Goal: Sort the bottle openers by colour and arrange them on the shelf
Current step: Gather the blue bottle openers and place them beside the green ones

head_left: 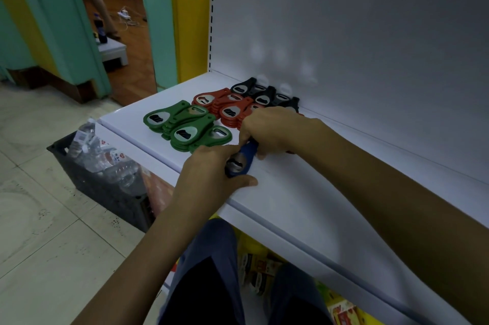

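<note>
1. On the white shelf [304,192], near its front edge, both hands meet around a blue bottle opener [244,159].
2. The left hand [211,165] is curled around the opener's rounded head, thumb stretched along the shelf surface below it and fingers closed over the top.
3. The right hand [272,131] grips the opener's narrow handle end, fingers wrapped down over it; whether more blue openers lie stacked beneath cannot be told.
4. Just beyond the hands sit the green bottle openers [185,128], in overlapping stacks close to the shelf's left end.
5. Behind those, the red bottle openers [225,106] form the next group, partly hidden by the right hand.
6. Farthest back, against the shelf's white back panel [357,33], lie the black bottle openers [260,93].
7. Below the shelf's left end, a dark crate [111,192] of plastic bottles stands on the tiled floor [53,232].
8. Coloured packets [341,308] show on the lower level under the shelf.
</note>
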The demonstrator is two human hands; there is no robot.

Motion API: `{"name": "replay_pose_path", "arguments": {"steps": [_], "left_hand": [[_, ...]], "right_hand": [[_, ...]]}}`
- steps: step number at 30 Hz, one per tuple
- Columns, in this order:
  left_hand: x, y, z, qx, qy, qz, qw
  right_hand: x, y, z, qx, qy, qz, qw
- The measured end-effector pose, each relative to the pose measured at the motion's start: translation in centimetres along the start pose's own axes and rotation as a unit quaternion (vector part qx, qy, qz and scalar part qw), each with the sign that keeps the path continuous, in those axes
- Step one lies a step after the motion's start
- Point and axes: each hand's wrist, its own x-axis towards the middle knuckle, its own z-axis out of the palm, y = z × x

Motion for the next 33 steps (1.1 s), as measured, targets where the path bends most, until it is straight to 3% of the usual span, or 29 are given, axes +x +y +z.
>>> {"name": "replay_pose_path", "arguments": {"steps": [7, 13, 19, 26, 33], "left_hand": [[-0.1, -0.2, 0.7, 0.033, 0.047, -0.011, 0.998], [-0.2, -0.2, 0.0, 0.049, 0.012, -0.023, 0.998], [-0.3, 1.5, -1.5, 0.145, 0.046, 0.078, 0.985], [1.3, 8.3, 1.9, 0.110, -0.016, 0.231, 0.966], [0.9, 17.9, 9.1, 0.079, -0.137, 0.375, 0.913]], "right_hand": [[0.3, -0.4, 0.5, -0.014, 0.044, -0.004, 0.999], [0.4, -0.8, 0.5, -0.013, 0.061, -0.006, 0.998], [-2.8, 0.0, 0.6, 0.018, 0.113, 0.053, 0.992], [-14.5, 2.3, 4.6, 0.036, 0.103, 0.250, 0.962], [-28.8, 0.6, 9.8, 0.095, 0.078, 0.477, 0.871]]}}
